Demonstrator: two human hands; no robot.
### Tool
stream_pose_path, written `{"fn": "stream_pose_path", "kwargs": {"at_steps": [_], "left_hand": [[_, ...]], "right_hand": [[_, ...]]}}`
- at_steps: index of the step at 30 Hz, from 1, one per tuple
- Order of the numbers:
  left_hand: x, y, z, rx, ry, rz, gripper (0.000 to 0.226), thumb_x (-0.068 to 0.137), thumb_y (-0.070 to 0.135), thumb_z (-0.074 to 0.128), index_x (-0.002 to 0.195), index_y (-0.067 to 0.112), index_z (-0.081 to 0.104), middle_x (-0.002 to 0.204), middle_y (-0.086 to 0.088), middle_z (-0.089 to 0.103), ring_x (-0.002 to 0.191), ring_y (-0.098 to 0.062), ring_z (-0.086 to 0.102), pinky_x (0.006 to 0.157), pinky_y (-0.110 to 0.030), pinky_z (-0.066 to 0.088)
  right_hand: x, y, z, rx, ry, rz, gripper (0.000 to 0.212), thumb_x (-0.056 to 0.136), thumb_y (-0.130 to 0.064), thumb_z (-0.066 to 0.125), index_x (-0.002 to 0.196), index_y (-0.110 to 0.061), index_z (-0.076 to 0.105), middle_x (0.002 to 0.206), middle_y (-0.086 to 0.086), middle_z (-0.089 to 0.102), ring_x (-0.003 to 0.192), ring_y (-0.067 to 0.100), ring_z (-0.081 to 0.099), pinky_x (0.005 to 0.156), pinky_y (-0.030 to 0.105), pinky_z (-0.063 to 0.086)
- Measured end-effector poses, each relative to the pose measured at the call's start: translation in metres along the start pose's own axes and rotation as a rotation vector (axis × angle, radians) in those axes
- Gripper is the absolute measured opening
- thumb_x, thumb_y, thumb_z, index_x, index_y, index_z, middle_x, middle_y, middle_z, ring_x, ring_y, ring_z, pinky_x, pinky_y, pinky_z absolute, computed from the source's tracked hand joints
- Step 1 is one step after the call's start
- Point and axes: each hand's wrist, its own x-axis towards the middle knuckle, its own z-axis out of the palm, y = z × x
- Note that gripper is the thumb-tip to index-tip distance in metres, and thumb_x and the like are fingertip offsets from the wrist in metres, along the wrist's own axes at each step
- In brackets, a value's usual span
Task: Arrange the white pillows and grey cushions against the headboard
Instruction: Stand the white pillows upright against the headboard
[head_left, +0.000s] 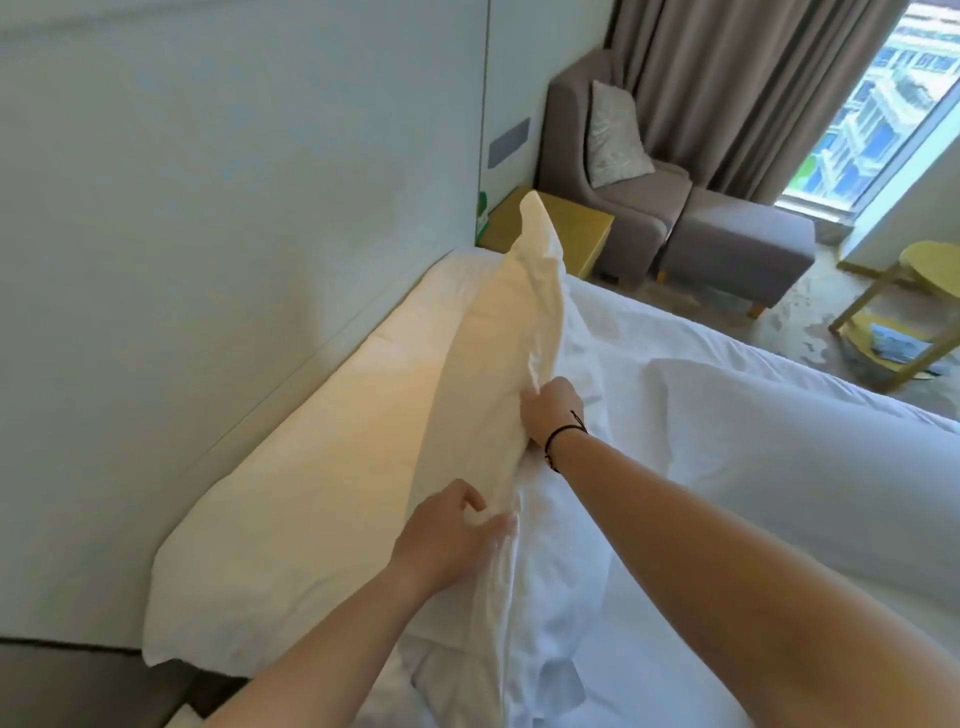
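Observation:
A white pillow (322, 467) lies along the pale headboard (208, 208). A second white pillow (514, 332) stands on edge in front of it, leaning toward the headboard. My left hand (447, 535) pinches its near upper edge. My right hand (550, 410), with a dark cord at the wrist, grips the same edge farther along. A third white pillow (779, 457) lies flat on the bed (649, 332) to the right. A grey patterned cushion (615, 135) leans on the armchair far off.
A grey armchair (587, 171) and a grey ottoman (737, 249) stand beyond the bed's far side, with a yellow bedside table (576, 228) by the wall. Curtains and a window are at the back right. A yellow side table (914, 291) stands at the right.

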Motion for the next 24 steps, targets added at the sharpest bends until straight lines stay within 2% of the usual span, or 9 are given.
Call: {"fn": "stream_pose_path", "kwargs": {"at_steps": [2, 4, 6, 8, 12, 15, 18, 21, 24], "left_hand": [[-0.003, 0.0, -0.002, -0.058, 0.064, 0.022, 0.038, 0.07, 0.063, 0.062, 0.079, 0.026, 0.055, 0.083, 0.015, 0.059, 0.079, -0.002, 0.054, 0.064, -0.023, 0.041], [-0.008, -0.002, -0.003, -0.115, 0.107, 0.018, 0.031, 0.078, 0.047, 0.062, 0.068, 0.021, 0.047, 0.068, 0.008, 0.055, 0.067, -0.012, 0.052, 0.062, -0.029, 0.04], [-0.015, -0.009, -0.005, -0.178, 0.148, -0.026, 0.029, 0.086, 0.038, 0.06, 0.065, 0.021, 0.046, 0.064, 0.008, 0.052, 0.063, -0.013, 0.049, 0.06, -0.03, 0.038], [-0.021, -0.017, -0.007, -0.182, 0.198, -0.077, 0.029, 0.091, 0.034, 0.056, 0.068, 0.019, 0.049, 0.066, 0.006, 0.055, 0.062, -0.012, 0.05, 0.057, -0.028, 0.038], [-0.033, -0.023, -0.004, -0.14, 0.292, -0.148, 0.021, 0.089, 0.041, 0.056, 0.083, 0.021, 0.05, 0.082, 0.007, 0.061, 0.075, -0.012, 0.058, 0.073, -0.035, 0.051], [-0.043, -0.014, 0.002, -0.047, 0.25, -0.17, 0.061, 0.079, 0.068, 0.05, 0.126, 0.033, 0.036, 0.119, 0.009, 0.055, 0.107, -0.02, 0.06, 0.085, -0.037, 0.048], [-0.047, -0.006, 0.014, 0.226, 0.192, -0.158, 0.09, 0.066, 0.088, 0.042, 0.138, 0.038, 0.024, 0.131, 0.007, 0.048, 0.117, -0.019, 0.054, 0.08, -0.035, 0.04], [-0.046, -0.007, 0.022, 0.4, 0.198, -0.165, 0.079, 0.071, 0.083, 0.047, 0.13, 0.03, 0.042, 0.122, 0.008, 0.052, 0.11, -0.019, 0.056, 0.075, -0.033, 0.039], [-0.043, -0.01, 0.023, 0.488, 0.252, -0.121, 0.036, 0.089, 0.061, 0.047, 0.094, 0.026, 0.056, 0.096, 0.007, 0.057, 0.099, -0.021, 0.061, 0.07, -0.032, 0.037]], "right_hand": [[-0.002, -0.007, 0.003, -0.145, -0.039, -0.219, 0.035, 0.088, -0.053, 0.05, 0.099, -0.02, 0.059, 0.093, -0.004, 0.056, 0.073, 0.016, 0.057, 0.055, 0.029, 0.042], [-0.002, -0.008, 0.005, -0.339, -0.11, -0.455, 0.042, 0.089, -0.062, 0.043, 0.101, -0.028, 0.066, 0.104, -0.009, 0.049, 0.083, 0.015, 0.056, 0.066, 0.032, 0.045], [0.001, -0.004, 0.005, -0.526, -0.193, -0.669, 0.04, 0.095, -0.05, 0.037, 0.097, -0.027, 0.07, 0.12, -0.008, 0.05, 0.099, 0.017, 0.054, 0.079, 0.035, 0.046], [0.007, 0.003, 0.001, -0.629, -0.236, -0.834, 0.036, 0.098, -0.033, 0.033, 0.111, -0.027, 0.065, 0.132, -0.006, 0.052, 0.113, 0.022, 0.051, 0.09, 0.037, 0.044], [0.018, 0.006, -0.011, -0.748, -0.312, -0.904, 0.055, 0.088, -0.011, 0.04, 0.137, -0.037, 0.041, 0.133, -0.004, 0.054, 0.112, 0.025, 0.05, 0.092, 0.034, 0.039], [0.026, 0.002, -0.012, -1.028, -0.285, -1.152, 0.054, 0.088, -0.012, 0.047, 0.138, -0.032, 0.043, 0.145, -0.01, 0.046, 0.122, 0.021, 0.045, 0.096, 0.034, 0.036], [0.033, -0.002, -0.009, -1.186, -0.252, -1.259, 0.045, 0.093, -0.039, 0.05, 0.137, -0.033, 0.046, 0.148, -0.014, 0.043, 0.132, 0.022, 0.037, 0.105, 0.039, 0.03], [0.044, -0.007, -0.004, -1.274, -0.305, -1.271, 0.051, 0.093, -0.05, 0.048, 0.142, -0.038, 0.04, 0.155, -0.017, 0.031, 0.149, 0.023, 0.011, 0.119, 0.046, 0.007], [0.05, -0.012, 0.001, -1.319, -0.361, -1.28, 0.051, 0.095, -0.049, 0.048, 0.144, -0.039, 0.037, 0.156, -0.014, 0.032, 0.15, 0.018, 0.007, 0.119, 0.048, -0.006]]}}
